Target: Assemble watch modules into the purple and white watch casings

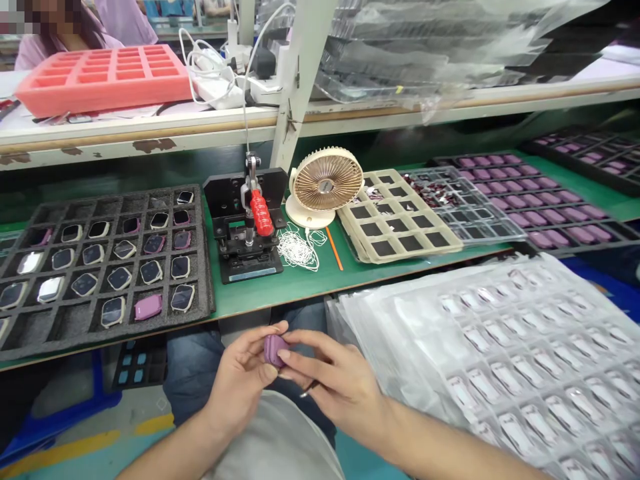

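Observation:
Between my two hands, above my lap, is a small purple watch case. My left hand pinches it from the left with thumb and fingers. From the other side, my right hand grips it with its fingertips, which cover part of the case. A thin shiny edge shows under the right fingers, too small to name. Beyond the hands, to the left, a dark foam tray holds watch cases with dark screens and one purple case lying back up.
A black toggle press with a red handle stands at the bench's middle, beside a fan, tangled white string and an orange stick. Right are a beige tray, purple-case trays and clear blister trays. A person sits opposite.

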Tool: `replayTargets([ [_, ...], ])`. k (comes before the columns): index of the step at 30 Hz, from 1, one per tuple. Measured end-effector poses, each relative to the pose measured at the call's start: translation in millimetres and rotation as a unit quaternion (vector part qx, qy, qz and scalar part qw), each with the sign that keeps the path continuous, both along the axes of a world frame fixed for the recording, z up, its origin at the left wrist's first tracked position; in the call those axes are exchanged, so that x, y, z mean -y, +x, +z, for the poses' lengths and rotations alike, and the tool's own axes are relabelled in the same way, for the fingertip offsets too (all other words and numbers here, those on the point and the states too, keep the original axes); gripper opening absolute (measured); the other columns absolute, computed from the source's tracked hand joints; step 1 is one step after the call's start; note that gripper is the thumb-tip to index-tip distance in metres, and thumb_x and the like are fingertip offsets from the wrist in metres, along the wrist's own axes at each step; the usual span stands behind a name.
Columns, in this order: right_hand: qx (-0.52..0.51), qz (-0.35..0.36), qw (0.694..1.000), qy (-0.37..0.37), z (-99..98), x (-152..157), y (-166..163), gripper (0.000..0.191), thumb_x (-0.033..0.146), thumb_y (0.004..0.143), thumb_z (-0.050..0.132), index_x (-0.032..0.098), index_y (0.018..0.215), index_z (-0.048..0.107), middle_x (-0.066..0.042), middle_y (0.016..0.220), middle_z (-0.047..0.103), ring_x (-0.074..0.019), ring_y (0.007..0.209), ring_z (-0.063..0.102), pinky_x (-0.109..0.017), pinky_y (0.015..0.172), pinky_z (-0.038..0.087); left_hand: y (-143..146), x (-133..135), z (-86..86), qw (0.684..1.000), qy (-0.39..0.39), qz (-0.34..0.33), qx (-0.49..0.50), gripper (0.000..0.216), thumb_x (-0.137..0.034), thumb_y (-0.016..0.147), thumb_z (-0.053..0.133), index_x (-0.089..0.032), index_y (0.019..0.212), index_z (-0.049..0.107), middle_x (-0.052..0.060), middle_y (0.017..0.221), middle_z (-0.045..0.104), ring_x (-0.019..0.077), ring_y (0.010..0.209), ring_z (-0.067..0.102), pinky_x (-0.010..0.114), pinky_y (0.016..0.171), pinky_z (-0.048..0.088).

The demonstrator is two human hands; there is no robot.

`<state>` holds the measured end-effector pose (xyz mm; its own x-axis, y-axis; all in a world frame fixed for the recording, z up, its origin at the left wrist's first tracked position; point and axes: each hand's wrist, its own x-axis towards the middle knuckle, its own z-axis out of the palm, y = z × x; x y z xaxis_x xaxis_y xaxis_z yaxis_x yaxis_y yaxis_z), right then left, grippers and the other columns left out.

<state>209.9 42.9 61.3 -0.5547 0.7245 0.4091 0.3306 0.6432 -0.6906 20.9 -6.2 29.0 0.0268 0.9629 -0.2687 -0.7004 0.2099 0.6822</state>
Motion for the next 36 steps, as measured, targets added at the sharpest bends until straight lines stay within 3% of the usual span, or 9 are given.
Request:
replayTargets([
  [5, 0.07, 0.006, 0.992, 0.108, -6.7, 2, 1, 0.044, 0.012, 0.1, 0.059, 0.027, 0.142, 0.064, -0.015, 0.143, 0.066, -0.0172, 0.093, 0.078, -0.024, 0.065, 0.06, 3, 1, 3.3, 1.0, 0.02, 0.016, -0.013, 0.038, -0.025, 0.084, 0.088, -0.029, 0.121, 0.079, 0.011, 0.143, 0.071, 0.032, 0.129, 0.068, 0.044, 0.108, 0.056],
  [9, 0.083, 0.007, 0.986, 0.147, -7.8, -1, -3, 0.045, 0.009, 0.099, 0.056, 0.027, 0.14, 0.063, -0.013, 0.139, 0.069, -0.0172, 0.093, 0.078, -0.025, 0.067, 0.06, 8, 2, 11.0, 0.999, 0.03, 0.013, -0.022, 0.037, -0.038, 0.093, 0.079, -0.026, 0.127, 0.075, 0.013, 0.157, 0.059, 0.0343, 0.135, 0.063, 0.045, 0.112, 0.052],
  [13, 0.087, -0.026, 0.994, 0.067, 0.5, -8, -8, 0.035, 0.025, 0.103, 0.062, 0.023, 0.138, 0.058, -0.014, 0.129, 0.071, -0.0209, 0.103, 0.075, -0.028, 0.074, 0.061, 10, -3, 8.8, 0.996, -0.034, 0.076, -0.032, 0.03, -0.043, 0.095, 0.076, -0.024, 0.118, 0.077, 0.01, 0.128, 0.075, 0.0279, 0.115, 0.073, 0.039, 0.102, 0.057],
  [16, 0.119, -0.042, 0.992, -0.009, 9.2, -14, -10, 0.032, 0.045, 0.102, 0.065, 0.02, 0.123, 0.06, -0.012, 0.112, 0.07, -0.0214, 0.091, 0.073, -0.03, 0.068, 0.055, 8, -5, 0.1, 0.995, -0.036, 0.088, -0.02, 0.026, -0.039, 0.091, 0.081, -0.023, 0.112, 0.081, 0.008, 0.109, 0.081, 0.0221, 0.098, 0.077, 0.034, 0.095, 0.058],
  [20, 0.153, 0.047, 0.987, 0.019, 15.6, -22, -9, 0.02, 0.037, 0.107, 0.053, 0.02, 0.104, 0.061, -0.004, 0.09, 0.065, -0.0161, 0.072, 0.062, -0.029, 0.057, 0.039, 2, -2, -9.7, 0.995, 0.037, 0.077, -0.046, 0.023, -0.035, 0.088, 0.085, -0.027, 0.11, 0.083, 0.006, 0.107, 0.083, 0.0189, 0.097, 0.077, 0.03, 0.091, 0.06],
  [23, 0.131, 0.107, 0.983, 0.076, 16.7, -26, -6, 0.016, 0.025, 0.108, 0.048, 0.019, 0.096, 0.058, 0.001, 0.079, 0.058, -0.0139, 0.06, 0.048, -0.031, 0.054, 0.03, -8, -2, -6.5, 0.985, 0.102, 0.041, -0.136, 0.021, -0.029, 0.093, 0.08, -0.031, 0.114, 0.083, 0.006, 0.109, 0.083, 0.0188, 0.103, 0.077, 0.03, 0.095, 0.059],
  [28, 0.123, 0.141, 0.976, 0.107, 17.0, -28, -3, 0.013, 0.021, 0.107, 0.05, 0.018, 0.099, 0.059, 0.001, 0.079, 0.055, -0.015, 0.062, 0.045, -0.033, 0.055, 0.028, -25, -10, 11.8, 0.918, 0.184, 0.002, -0.352, 0.019, -0.018, 0.092, 0.079, -0.03, 0.105, 0.085, 0.004, 0.097, 0.083, 0.0175, 0.091, 0.075, 0.026, 0.083, 0.059],
  [33, 0.096, 0.101, 0.99, -0.022, 16.1, -32, -12, 0.018, 0.028, 0.105, 0.05, 0.019, 0.091, 0.056, 0.0, 0.079, 0.054, -0.0135, 0.063, 0.043, -0.031, 0.057, 0.026, -16, -16, 6.1, 0.933, 0.137, 0.042, -0.329, 0.009, -0.025, 0.094, 0.078, -0.025, 0.1, 0.085, 0.003, 0.091, 0.082, 0.0163, 0.083, 0.076, 0.024, 0.078, 0.06],
  [36, 0.008, 0.077, 0.953, -0.293, 18.0, -41, -17, 0.036, 0.046, 0.106, 0.048, 0.02, 0.082, 0.051, 0.006, 0.065, 0.041, -0.0108, 0.054, 0.033, -0.027, 0.053, 0.024, -11, -21, -1.1, 0.938, 0.104, 0.052, -0.325, 0.03, -0.032, 0.095, 0.077, -0.026, 0.124, 0.078, 0.007, 0.107, 0.081, 0.0199, 0.093, 0.078, 0.029, 0.083, 0.064],
])
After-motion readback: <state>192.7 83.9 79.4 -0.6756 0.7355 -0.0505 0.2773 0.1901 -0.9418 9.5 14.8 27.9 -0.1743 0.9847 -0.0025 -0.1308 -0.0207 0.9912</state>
